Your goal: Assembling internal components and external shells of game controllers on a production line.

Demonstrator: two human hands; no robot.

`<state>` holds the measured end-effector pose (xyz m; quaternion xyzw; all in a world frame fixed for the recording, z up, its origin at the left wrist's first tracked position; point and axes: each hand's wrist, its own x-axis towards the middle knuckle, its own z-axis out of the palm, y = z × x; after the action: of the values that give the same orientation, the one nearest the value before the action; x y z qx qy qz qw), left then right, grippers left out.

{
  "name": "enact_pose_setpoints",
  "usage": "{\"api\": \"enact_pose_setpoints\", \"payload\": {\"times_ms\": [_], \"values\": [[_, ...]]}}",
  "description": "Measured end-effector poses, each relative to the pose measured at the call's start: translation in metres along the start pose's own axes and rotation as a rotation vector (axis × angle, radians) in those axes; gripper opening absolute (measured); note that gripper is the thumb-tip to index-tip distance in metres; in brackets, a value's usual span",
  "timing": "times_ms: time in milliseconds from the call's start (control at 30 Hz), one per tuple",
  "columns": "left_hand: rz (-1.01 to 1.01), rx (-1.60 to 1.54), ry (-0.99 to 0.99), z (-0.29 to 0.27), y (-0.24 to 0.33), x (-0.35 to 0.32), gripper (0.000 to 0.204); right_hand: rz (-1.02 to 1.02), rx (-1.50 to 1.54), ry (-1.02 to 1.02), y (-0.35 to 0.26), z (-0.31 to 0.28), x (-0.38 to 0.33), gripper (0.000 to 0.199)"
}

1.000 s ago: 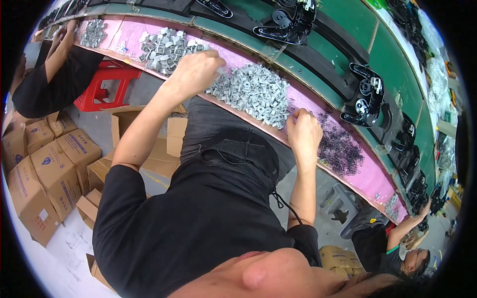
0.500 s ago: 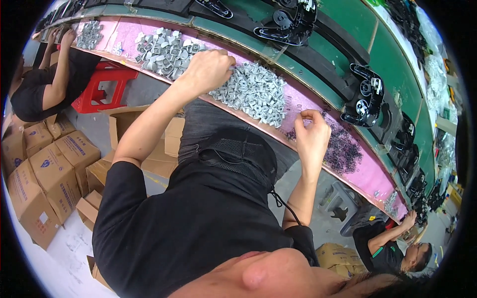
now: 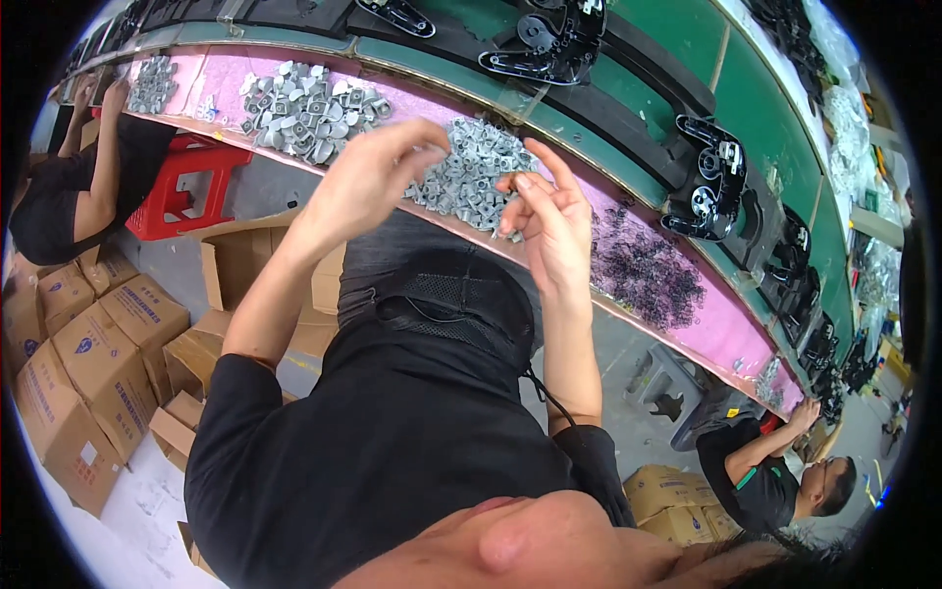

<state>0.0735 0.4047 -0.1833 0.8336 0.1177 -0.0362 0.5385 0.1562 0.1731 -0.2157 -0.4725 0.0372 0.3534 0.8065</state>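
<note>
My left hand point(image 3: 373, 182) is raised over the pink bench strip point(image 3: 721, 334), its fingertips pinched on a small grey metal part above the middle pile of grey metal parts point(image 3: 461, 187). My right hand point(image 3: 554, 226) is just right of it, thumb and forefinger pinched on a tiny dark piece, seemingly a ring. The two hands' fingertips are close together but apart. A heap of small black rings point(image 3: 648, 270) lies on the pink strip to the right of my right hand.
A second pile of grey parts point(image 3: 304, 98) lies further left. Black assemblies point(image 3: 711, 187) sit on the green conveyor point(image 3: 687, 39) behind. Cardboard boxes point(image 3: 88, 363) and a red stool point(image 3: 186, 191) stand on the floor. One co-worker point(image 3: 69, 187) works left, another point(image 3: 775, 471) lower right.
My left hand lifted off the grey pile and my right hand left the black rings. Both rose and came toward each other above the bench edge.
</note>
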Motion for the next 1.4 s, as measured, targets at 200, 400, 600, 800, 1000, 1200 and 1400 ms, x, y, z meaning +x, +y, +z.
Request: {"api": "enact_pose_setpoints", "payload": {"times_ms": [200,400,600,800,1000,1200,1400], "values": [[0.321,0.025,0.095,0.014,0.015,-0.019,0.018,0.041,0.061,-0.002,0.015,0.022,0.012,0.035],[0.478,0.124,0.158,0.014,0.004,-0.016,0.017,0.008,0.003,0.013,0.022,0.028,0.013,0.031],[0.496,0.134,0.186,0.011,-0.001,-0.018,0.016,-0.049,-0.088,0.007,0.024,0.031,0.013,0.031],[0.438,0.122,0.196,0.004,-0.004,-0.024,0.025,0.019,-0.097,-0.047,0.028,0.038,0.013,0.031],[0.433,0.116,0.242,0.009,-0.016,-0.037,0.036,-0.157,-0.447,-0.084,0.032,0.054,0.004,0.027],[0.167,-0.198,0.334,-0.005,-0.034,-0.058,0.023,-0.387,-0.909,-0.186,0.041,0.074,0.033,0.028],[0.033,-0.290,0.466,-0.035,-0.044,-0.071,0.022,-0.761,-1.619,-0.500,0.069,0.081,0.107,0.033]]}}
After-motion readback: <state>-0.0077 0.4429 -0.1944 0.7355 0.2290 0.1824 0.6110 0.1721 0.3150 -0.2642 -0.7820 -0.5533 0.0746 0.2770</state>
